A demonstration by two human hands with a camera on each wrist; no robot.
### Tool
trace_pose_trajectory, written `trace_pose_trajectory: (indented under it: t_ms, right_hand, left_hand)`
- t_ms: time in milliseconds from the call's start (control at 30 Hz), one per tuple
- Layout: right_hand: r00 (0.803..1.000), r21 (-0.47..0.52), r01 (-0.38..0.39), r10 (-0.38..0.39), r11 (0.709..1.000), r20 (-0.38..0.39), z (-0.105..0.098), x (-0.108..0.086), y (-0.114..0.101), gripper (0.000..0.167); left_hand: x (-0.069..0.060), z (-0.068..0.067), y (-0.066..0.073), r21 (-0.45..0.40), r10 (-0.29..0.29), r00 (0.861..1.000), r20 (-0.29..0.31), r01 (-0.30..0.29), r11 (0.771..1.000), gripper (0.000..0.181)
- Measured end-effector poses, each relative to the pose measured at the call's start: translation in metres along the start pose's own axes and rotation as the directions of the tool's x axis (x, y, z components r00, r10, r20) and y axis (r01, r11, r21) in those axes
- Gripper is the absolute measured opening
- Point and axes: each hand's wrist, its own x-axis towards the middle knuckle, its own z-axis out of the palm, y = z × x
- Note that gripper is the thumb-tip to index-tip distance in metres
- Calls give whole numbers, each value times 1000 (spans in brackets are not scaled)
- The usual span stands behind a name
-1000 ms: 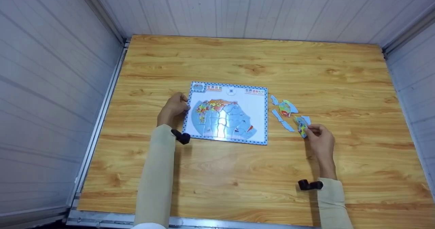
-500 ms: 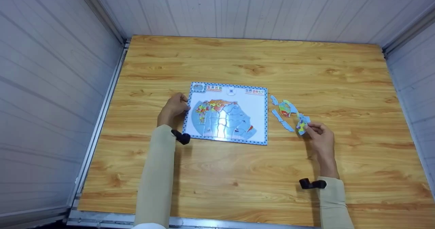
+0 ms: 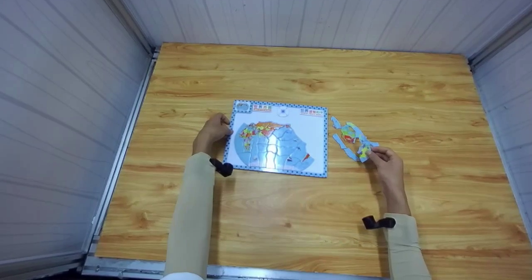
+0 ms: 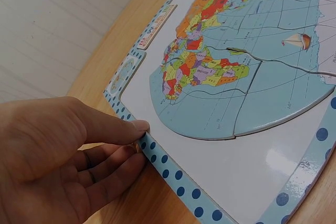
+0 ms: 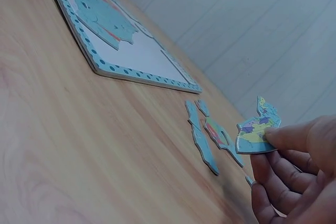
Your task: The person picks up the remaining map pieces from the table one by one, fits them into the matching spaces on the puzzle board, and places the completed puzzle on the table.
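A world-map jigsaw board (image 3: 318, 141) with a blue dotted border lies on the table, part of its map filled with pieces. At its left edge my left hand (image 3: 212, 131) holds the border; in the left wrist view the thumb (image 4: 137, 126) presses on top, with the other fingers curled at the edge below. My right hand (image 3: 390, 167), right of the board, pinches a multicoloured puzzle piece (image 5: 256, 132) between thumb and fingers, raised off the table. Just beyond that piece are several loose puzzle pieces (image 5: 203, 148), mostly blue; the held piece partly covers some in the head view.
The wooden table (image 3: 286, 222) extends around the board on all sides. Pale panel walls stand at the back (image 3: 282, 14), left (image 3: 62, 118) and right. A metal rail (image 3: 249, 271) runs along the table's front edge.
My right hand has lifted the multicoloured puzzle piece, turned it, and shifted it slightly left and away from me, over the loose pieces. The left hand and the board have not moved.
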Motion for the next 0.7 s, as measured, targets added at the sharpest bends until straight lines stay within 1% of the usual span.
trace_pose_trajectory:
  t_ms: [67,167,233,433,600,700]
  right_hand:
    - [1000,-8,10,-10,1000,3,3,1,-1,21]
    - [999,-58,31,-30,998,11,7,1,-2,24]
    - [999,-74,33,-32,997,17,10,1,-2,27]
    - [999,-66,36,-34,997,21,20,2,-4,28]
    - [999,-109,41,-37,993,38,27,2,-6,29]
    - [998,-110,55,-50,992,43,32,2,-6,26]
  left_hand:
    - [-1,0,0,-3,-7,1000,3,7,1000,26]
    - [-1,0,0,-8,-8,1000,5,8,1000,26]
    - [-1,0,0,-13,-4,1000,5,4,1000,26]
    - [-1,0,-1,-18,10,1000,4,-10,1000,26]
    - [0,0,0,-18,2,1000,2,-2,1000,27]
    - [0,0,1,-23,-5,1000,0,5,1000,26]
